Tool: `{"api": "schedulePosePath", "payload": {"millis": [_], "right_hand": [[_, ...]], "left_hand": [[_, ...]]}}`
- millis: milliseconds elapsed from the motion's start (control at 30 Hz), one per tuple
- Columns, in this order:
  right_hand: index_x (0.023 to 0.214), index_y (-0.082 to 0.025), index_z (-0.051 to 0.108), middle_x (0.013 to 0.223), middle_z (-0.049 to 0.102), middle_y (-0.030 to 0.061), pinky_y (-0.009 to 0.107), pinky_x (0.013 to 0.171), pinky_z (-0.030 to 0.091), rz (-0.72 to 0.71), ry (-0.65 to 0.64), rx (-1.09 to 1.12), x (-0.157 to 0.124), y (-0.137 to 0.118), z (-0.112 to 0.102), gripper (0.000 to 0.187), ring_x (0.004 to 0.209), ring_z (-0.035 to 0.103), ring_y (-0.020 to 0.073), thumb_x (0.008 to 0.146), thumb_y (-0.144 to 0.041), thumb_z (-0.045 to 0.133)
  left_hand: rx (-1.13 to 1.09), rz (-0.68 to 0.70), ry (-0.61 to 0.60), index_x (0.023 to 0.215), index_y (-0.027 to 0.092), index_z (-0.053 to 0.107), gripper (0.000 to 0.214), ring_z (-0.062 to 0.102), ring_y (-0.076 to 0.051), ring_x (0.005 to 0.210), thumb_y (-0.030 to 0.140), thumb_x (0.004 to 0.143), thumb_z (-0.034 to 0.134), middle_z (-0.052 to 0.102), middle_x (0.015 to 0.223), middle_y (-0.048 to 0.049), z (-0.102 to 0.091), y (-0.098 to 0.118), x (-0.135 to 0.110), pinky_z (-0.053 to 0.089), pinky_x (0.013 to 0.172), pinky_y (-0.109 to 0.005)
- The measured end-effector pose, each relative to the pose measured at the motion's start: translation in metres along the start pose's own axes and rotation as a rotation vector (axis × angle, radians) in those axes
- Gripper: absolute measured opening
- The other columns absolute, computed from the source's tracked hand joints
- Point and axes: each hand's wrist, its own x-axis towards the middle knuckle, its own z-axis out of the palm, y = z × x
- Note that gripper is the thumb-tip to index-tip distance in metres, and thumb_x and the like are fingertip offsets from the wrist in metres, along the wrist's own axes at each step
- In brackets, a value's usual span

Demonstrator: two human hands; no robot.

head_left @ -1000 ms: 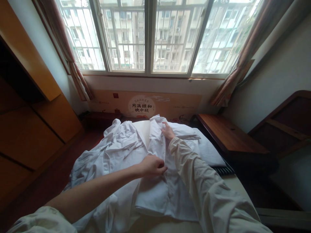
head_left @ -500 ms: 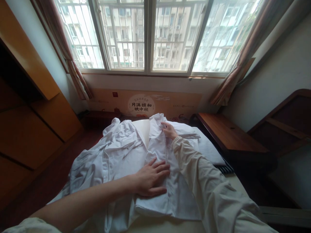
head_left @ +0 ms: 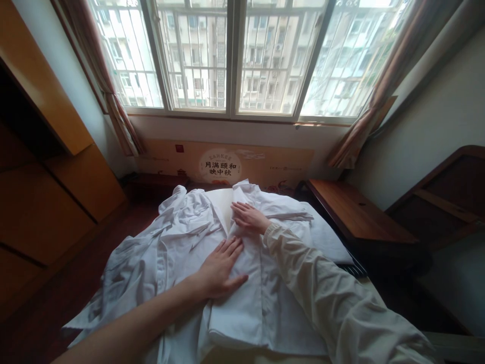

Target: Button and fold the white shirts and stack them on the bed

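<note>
A white shirt (head_left: 242, 313) lies spread in front of me, with one part folded lengthwise toward the middle. My left hand (head_left: 222, 268) rests flat on this folded strip, fingers stretched out and thumb apart. Farther up the same strip, my right hand (head_left: 250, 217) lies palm down with its fingers extended near the inner edge. Neither hand grips the cloth. Crumpled white fabric (head_left: 189, 207) with creases is bunched on the left side. Between it and the folded strip shows a pale, smooth surface (head_left: 223, 199). The underside of the shirt is hidden.
A wooden desk (head_left: 359, 210) stands to the right, and a wooden cabinet (head_left: 83, 182) to the left. A printed cardboard panel (head_left: 257, 167) leans below the barred window (head_left: 197, 60). Dark striped fabric (head_left: 352, 269) peeks out at the right edge of the white cloth.
My right hand has let go of the far cloth and come nearer and left, now flat on it. My left hand has slid left and slightly away from me.
</note>
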Motion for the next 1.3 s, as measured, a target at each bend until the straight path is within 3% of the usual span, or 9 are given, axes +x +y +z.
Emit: {"api": "schedulePosePath", "payload": {"millis": [267,433,567,767,1000,1067,1133,1233,1300], "right_hand": [[0.168,-0.022,0.045,0.177,0.033,0.0103,0.049,0.136,0.014,0.157,-0.046,0.016,0.022,0.024,0.014,0.08,0.166,0.025,0.0344,0.102,-0.066,0.056],[0.173,-0.017,0.033,0.181,0.021,0.0132,0.051,0.136,0.008,0.286,-0.109,-0.117,0.035,0.03,0.007,0.098,0.168,0.015,0.0348,0.1,-0.083,0.041],[0.173,-0.015,0.029,0.181,0.017,0.0151,0.053,0.136,0.006,0.336,-0.134,-0.204,0.036,0.027,0.007,0.106,0.169,0.011,0.0355,0.098,-0.09,0.027],[0.172,-0.009,0.029,0.18,0.022,0.0181,0.051,0.136,0.011,0.254,-0.125,-0.274,0.02,0.018,0.01,0.098,0.167,0.019,0.0351,0.105,-0.08,0.025],[0.173,-0.01,0.029,0.18,0.022,0.0155,0.051,0.135,0.015,0.142,-0.126,-0.275,-0.016,0.001,0.012,0.089,0.167,0.019,0.0355,0.107,-0.07,0.035],[0.174,-0.011,0.026,0.181,0.021,0.0147,0.053,0.136,0.013,0.138,-0.127,-0.262,-0.025,-0.006,0.012,0.093,0.167,0.018,0.0351,0.106,-0.074,0.035],[0.175,-0.011,0.023,0.181,0.019,0.0146,0.054,0.136,0.013,0.143,-0.138,-0.247,-0.034,-0.013,0.011,0.097,0.168,0.017,0.0347,0.104,-0.078,0.032],[0.175,-0.011,0.02,0.181,0.017,0.0148,0.055,0.136,0.014,0.161,-0.155,-0.233,-0.046,-0.024,0.011,0.099,0.168,0.014,0.0347,0.104,-0.08,0.029],[0.175,-0.012,0.019,0.181,0.016,0.0143,0.057,0.135,0.013,0.176,-0.155,-0.227,-0.053,-0.031,0.011,0.099,0.169,0.012,0.0346,0.104,-0.08,0.029]], "left_hand": [[-0.019,0.122,-0.124,0.174,0.025,0.028,0.098,0.018,-0.04,0.167,0.08,0.096,0.052,0.023,0.18,-0.0152,-0.003,0.009,-0.009,0.008,0.136,-0.062],[-0.005,0.177,-0.138,0.174,0.024,0.03,0.107,0.022,-0.045,0.165,0.086,0.091,0.055,0.024,0.179,-0.0184,-0.01,0.012,-0.011,0.007,0.134,-0.067],[-0.021,0.231,-0.162,0.174,0.019,0.029,0.111,0.021,-0.043,0.166,0.089,0.091,0.051,0.022,0.179,-0.022,-0.016,0.016,-0.013,0.003,0.136,-0.062],[-0.063,0.273,-0.189,0.174,0.016,0.029,0.114,0.022,-0.045,0.165,0.088,0.09,0.055,0.019,0.179,-0.0232,-0.018,0.019,-0.014,0.011,0.136,-0.058],[-0.084,0.418,-0.241,0.175,0.01,0.02,0.125,0.018,-0.046,0.166,0.083,0.085,0.067,0.008,0.179,-0.0242,-0.017,0.029,-0.019,0.015,0.136,-0.053],[-0.103,0.43,-0.235,0.173,0.009,0.026,0.127,0.023,-0.046,0.164,0.085,0.082,0.07,0.015,0.178,-0.0259,-0.023,0.031,-0.017,0.021,0.135,-0.052],[-0.155,0.424,-0.211,0.164,0.014,0.047,0.112,0.045,-0.045,0.155,0.083,0.081,0.073,0.038,0.172,-0.0251,-0.03,0.03,-0.012,0.037,0.127,-0.049],[-0.244,0.267,-0.145,0.118,0.024,0.08,0.05,0.078,-0.028,0.103,0.066,0.097,0.065,0.081,0.119,-0.0127,-0.039,0.025,0.002,0.057,0.092,-0.033],[-0.238,0.056,-0.018,0.093,0.023,0.079,0.04,0.074,-0.019,0.075,0.053,0.106,0.055,0.08,0.086,-0.006,-0.042,0.017,0.013,0.052,0.074,-0.027]]}}
